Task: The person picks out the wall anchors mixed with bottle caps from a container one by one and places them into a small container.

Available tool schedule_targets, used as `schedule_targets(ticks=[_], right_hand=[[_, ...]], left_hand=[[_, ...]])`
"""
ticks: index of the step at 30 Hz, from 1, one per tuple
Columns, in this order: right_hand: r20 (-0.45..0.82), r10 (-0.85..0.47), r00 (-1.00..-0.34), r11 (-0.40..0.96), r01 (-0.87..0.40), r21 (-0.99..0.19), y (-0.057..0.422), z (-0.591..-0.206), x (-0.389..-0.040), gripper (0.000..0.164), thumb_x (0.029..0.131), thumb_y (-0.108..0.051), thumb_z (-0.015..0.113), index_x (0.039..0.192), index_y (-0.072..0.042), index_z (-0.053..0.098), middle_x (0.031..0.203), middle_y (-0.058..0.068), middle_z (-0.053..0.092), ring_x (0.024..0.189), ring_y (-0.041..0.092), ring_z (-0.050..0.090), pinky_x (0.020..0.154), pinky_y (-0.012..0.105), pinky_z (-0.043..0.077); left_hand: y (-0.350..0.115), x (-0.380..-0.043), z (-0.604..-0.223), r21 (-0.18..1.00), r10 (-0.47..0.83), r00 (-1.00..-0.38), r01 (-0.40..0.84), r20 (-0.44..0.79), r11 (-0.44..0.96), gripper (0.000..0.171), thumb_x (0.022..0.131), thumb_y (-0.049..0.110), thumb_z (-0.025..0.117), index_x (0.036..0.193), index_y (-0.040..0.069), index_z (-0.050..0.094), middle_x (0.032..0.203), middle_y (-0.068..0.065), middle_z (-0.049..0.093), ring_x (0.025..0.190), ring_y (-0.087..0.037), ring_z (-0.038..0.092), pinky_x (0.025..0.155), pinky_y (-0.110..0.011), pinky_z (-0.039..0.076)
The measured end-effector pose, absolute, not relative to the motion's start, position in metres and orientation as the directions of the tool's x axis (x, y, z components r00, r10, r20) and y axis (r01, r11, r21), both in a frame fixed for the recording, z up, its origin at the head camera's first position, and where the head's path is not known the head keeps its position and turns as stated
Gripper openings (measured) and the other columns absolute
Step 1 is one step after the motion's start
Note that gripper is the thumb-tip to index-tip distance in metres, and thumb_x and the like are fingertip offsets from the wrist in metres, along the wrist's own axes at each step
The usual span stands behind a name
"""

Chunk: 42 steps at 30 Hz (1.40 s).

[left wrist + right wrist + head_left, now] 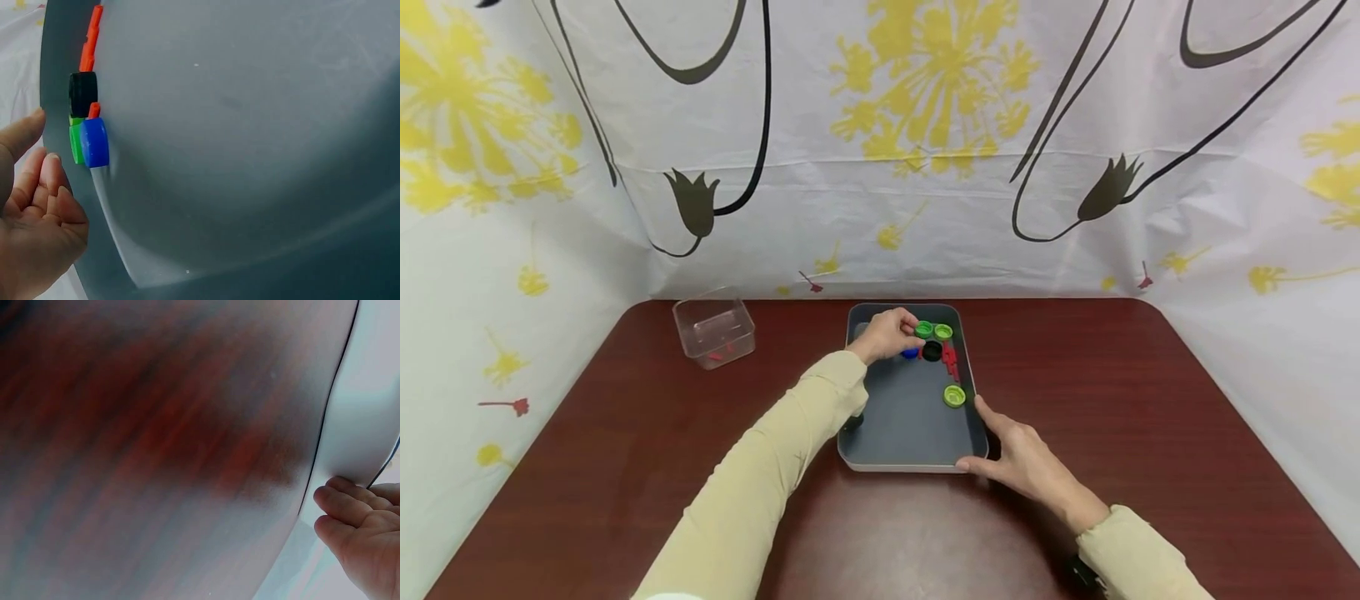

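A dark grey tray [902, 429] lies on the table. My left hand [889, 333] is above its far part, thumb and fingers apart, with nothing visible between them in the left wrist view. Close to those fingers are a blue cap [95, 142], a green cap [923, 330] and a black cap [932, 351]. A yellow-green cap [943, 332] sits beside the green one, and several red pieces [951, 360] lie right of the black cap. Another yellow-green cap [954, 396] lies nearer me. My right hand [1026, 458] touches the tray's near right corner, thumb spread from its fingers.
A clear plastic container [713, 329] stands left of the tray, with small red pieces [717, 357] showing through it. The reddish-brown table [1075, 358] ends at a white patterned cloth [820, 108] behind and at the sides.
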State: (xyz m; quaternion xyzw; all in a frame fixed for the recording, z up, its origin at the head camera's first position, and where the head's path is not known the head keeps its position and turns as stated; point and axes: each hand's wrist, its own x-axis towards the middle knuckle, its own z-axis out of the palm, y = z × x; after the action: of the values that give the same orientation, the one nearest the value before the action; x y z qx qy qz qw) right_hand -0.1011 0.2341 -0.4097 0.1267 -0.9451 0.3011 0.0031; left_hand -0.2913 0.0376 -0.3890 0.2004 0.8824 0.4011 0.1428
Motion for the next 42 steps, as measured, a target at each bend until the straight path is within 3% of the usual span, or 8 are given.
schedule_targets(ticks=[8,15,18,25,42], right_hand=[[0.074,-0.246,-0.966,0.789,-0.244,-0.564,0.234,-0.410,-0.102,0.095,0.075,-0.049,0.073,0.142,0.006,0.034,0.136,0.028,0.046,0.123,0.037,0.050,0.090,0.046,0.047],[0.084,-0.253,-0.964,0.781,-0.255,-0.570,0.234,-0.412,-0.101,0.095,0.075,-0.048,0.074,0.141,0.007,0.034,0.136,0.027,0.046,0.122,0.036,0.050,0.090,0.044,0.048],[0.084,-0.249,-0.965,0.782,-0.252,-0.570,0.233,-0.412,-0.101,0.095,0.075,-0.047,0.074,0.141,0.007,0.035,0.137,0.026,0.046,0.123,0.035,0.050,0.090,0.044,0.048],[0.068,-0.254,-0.965,0.772,-0.244,-0.587,0.232,-0.410,-0.101,0.095,0.076,-0.049,0.073,0.142,0.007,0.033,0.138,0.027,0.045,0.124,0.036,0.049,0.091,0.044,0.047],[0.088,-0.241,-0.967,0.775,-0.246,-0.581,0.234,-0.412,-0.100,0.095,0.074,-0.048,0.075,0.141,0.007,0.035,0.137,0.026,0.047,0.122,0.035,0.051,0.089,0.043,0.048]], left_hand=[[0.038,-0.295,-0.399,0.729,0.516,-0.849,0.282,-0.113,0.624,0.037,0.084,0.016,0.072,0.116,0.003,0.060,0.111,-0.010,0.060,0.102,-0.021,0.057,0.087,-0.032,0.048],[0.040,-0.304,-0.418,0.697,0.537,-0.843,0.360,-0.043,0.620,0.037,0.077,0.019,0.078,0.109,0.005,0.063,0.104,-0.009,0.059,0.095,-0.018,0.056,0.083,-0.029,0.048],[0.040,-0.292,-0.407,0.672,0.524,-0.850,0.354,-0.059,0.651,0.037,0.079,0.013,0.076,0.112,0.003,0.062,0.108,-0.011,0.055,0.099,-0.021,0.052,0.088,-0.032,0.046],[0.041,-0.286,-0.405,0.582,0.520,-0.854,0.408,-0.030,0.704,0.035,0.082,0.016,0.074,0.112,0.005,0.063,0.108,-0.011,0.053,0.096,-0.019,0.047,0.088,-0.032,0.044],[0.046,-0.286,-0.411,0.539,0.517,-0.856,0.434,-0.002,0.721,0.027,0.083,0.020,0.073,0.106,0.007,0.066,0.110,-0.012,0.055,0.101,-0.023,0.049,0.092,-0.036,0.044]])
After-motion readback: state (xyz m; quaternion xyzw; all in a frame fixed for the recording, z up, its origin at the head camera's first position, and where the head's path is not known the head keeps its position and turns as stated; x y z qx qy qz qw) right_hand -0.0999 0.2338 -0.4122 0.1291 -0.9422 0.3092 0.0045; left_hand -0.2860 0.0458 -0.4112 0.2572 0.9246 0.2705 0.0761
